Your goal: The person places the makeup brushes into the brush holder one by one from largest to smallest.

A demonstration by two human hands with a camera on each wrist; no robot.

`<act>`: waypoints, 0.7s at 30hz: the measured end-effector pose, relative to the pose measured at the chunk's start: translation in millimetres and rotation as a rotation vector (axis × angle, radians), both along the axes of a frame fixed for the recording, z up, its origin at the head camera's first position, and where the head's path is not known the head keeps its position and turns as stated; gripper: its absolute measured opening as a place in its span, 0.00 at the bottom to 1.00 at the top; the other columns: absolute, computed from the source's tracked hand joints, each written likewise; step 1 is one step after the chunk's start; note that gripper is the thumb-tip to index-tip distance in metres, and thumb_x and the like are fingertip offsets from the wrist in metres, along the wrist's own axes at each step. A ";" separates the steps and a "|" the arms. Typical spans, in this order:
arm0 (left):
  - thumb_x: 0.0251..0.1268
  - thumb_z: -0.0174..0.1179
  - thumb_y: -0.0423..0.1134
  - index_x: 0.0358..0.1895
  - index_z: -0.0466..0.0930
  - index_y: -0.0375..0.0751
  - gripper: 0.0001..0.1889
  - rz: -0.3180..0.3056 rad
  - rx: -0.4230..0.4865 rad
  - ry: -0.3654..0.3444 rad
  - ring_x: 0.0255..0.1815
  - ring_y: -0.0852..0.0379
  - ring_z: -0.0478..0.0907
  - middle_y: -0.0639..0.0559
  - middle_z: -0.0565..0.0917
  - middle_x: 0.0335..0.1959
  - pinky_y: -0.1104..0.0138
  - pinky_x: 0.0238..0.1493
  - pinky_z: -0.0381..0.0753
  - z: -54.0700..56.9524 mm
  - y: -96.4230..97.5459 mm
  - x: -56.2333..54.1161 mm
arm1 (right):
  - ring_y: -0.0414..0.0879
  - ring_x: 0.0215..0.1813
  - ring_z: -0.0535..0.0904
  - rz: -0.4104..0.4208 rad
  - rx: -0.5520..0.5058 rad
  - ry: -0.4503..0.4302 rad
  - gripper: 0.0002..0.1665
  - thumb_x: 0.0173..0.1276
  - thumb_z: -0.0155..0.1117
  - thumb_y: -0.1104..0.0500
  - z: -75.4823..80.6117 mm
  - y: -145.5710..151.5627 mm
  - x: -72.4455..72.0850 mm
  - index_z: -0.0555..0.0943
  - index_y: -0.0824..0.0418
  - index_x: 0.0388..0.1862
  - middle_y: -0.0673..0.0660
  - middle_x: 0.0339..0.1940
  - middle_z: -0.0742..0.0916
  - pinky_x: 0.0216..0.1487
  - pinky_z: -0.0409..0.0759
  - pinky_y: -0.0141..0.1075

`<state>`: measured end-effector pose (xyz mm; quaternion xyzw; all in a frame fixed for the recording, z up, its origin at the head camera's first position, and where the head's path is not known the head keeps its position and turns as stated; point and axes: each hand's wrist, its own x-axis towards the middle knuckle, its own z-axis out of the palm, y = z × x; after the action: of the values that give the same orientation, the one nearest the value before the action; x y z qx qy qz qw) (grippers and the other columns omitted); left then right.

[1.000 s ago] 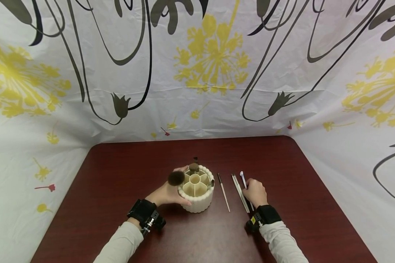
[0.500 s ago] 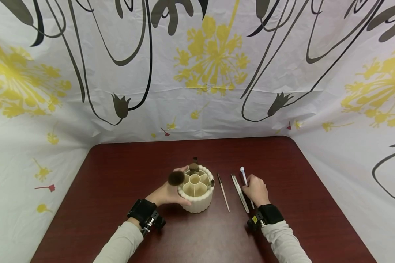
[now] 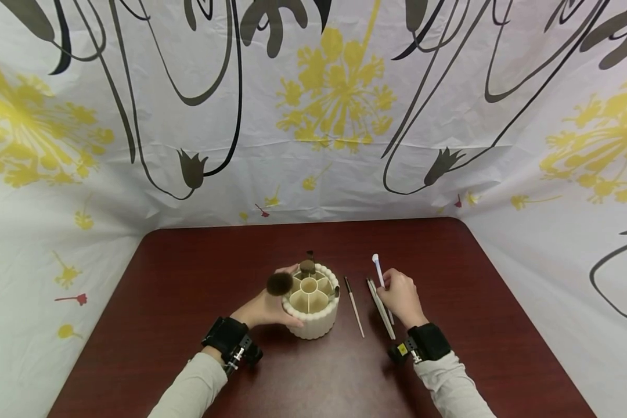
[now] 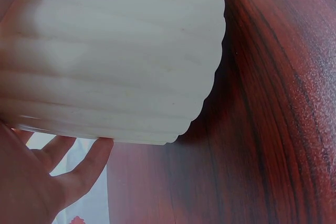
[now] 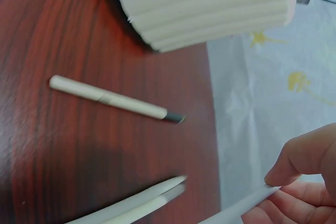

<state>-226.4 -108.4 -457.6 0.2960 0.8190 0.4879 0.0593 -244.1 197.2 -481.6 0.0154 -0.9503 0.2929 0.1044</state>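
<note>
A cream, ribbed brush holder (image 3: 313,328) with a compartmented top stands mid-table. My left hand (image 3: 265,307) grips it from the left, thumb in front and fingers round the back; its wall (image 4: 115,51) fills much of the left wrist view. Several makeup brushes stand in it, including a big fluffy brush (image 3: 280,284) and a smaller round one (image 3: 307,267). To the right, my right hand (image 3: 403,296) pinches a slim white-handled makeup brush (image 3: 378,268) between thumb and fingers, its pale head pointing away from me. In the right wrist view, the thumb presses on the handle (image 5: 244,208).
Between holder and right hand lies a single thin brush (image 3: 354,307) with a dark tip. Two pale brushes (image 3: 380,310) lie side by side just left of the right hand. The dark red table (image 3: 214,249) ends at a patterned cloth (image 3: 324,191) behind.
My right hand has lifted the white-handled brush and shifted it slightly away and to the left, towards the pair of brushes. The left hand and holder have stayed put.
</note>
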 end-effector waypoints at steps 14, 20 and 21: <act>0.29 0.76 0.32 0.67 0.47 0.24 0.58 -0.004 0.008 -0.015 0.64 0.36 0.55 0.27 0.53 0.63 0.45 0.60 0.57 -0.9 -0.9 -0.6 | 0.47 0.27 0.76 0.060 -0.046 0.068 0.10 0.50 0.63 0.67 19.5 -15.5 5.2 0.76 0.67 0.33 0.57 0.26 0.81 0.27 0.74 0.37; 0.29 0.76 0.31 0.66 0.46 0.24 0.57 -0.012 0.017 -0.013 0.64 0.36 0.55 0.27 0.53 0.64 0.45 0.60 0.57 -0.4 -1.7 -0.2 | 0.45 0.26 0.75 0.081 -0.054 0.105 0.10 0.50 0.64 0.68 24.7 -19.7 7.5 0.76 0.66 0.33 0.56 0.26 0.81 0.25 0.73 0.34; 0.29 0.76 0.31 0.66 0.46 0.24 0.58 -0.012 0.017 -0.010 0.64 0.36 0.55 0.27 0.53 0.64 0.45 0.60 0.57 -0.3 -1.9 -0.1 | 0.44 0.26 0.74 0.087 -0.057 0.111 0.10 0.50 0.64 0.68 26.0 -20.5 8.3 0.76 0.66 0.33 0.56 0.26 0.80 0.24 0.72 0.34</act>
<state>-226.6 -110.4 -457.9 0.2991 0.8127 0.4959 0.0639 -235.8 176.8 -455.6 0.0696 -0.9328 0.3226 0.1444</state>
